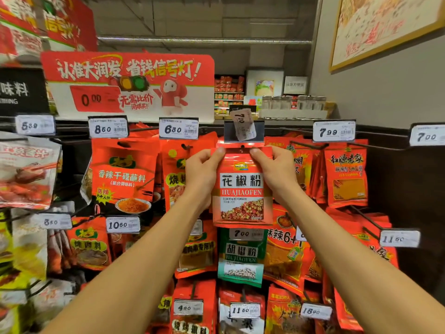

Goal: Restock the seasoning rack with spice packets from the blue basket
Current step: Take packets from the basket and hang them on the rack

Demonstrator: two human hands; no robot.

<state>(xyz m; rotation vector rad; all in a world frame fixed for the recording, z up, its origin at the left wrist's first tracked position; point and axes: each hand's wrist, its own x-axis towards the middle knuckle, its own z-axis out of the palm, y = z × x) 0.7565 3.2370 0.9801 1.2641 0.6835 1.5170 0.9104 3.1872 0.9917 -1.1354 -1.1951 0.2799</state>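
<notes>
Huajiao packet (242,189), top corners pinched in my left hand (201,169) & right hand (277,169), hole apparently at the peg (242,147) below the price tag (243,125). Risk: hole misses peg, packet drops.

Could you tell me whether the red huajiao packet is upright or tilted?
Upright: both hands pinch the red huajiao packet's top corners; print reads level.

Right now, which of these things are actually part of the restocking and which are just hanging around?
Part of the job:
- red huajiao packet, pinched at its top corners by the left hand and right hand
- its hook, under the bent price tag

Just there:
- green pepper packet
- red promo sign
- jars behind
</notes>
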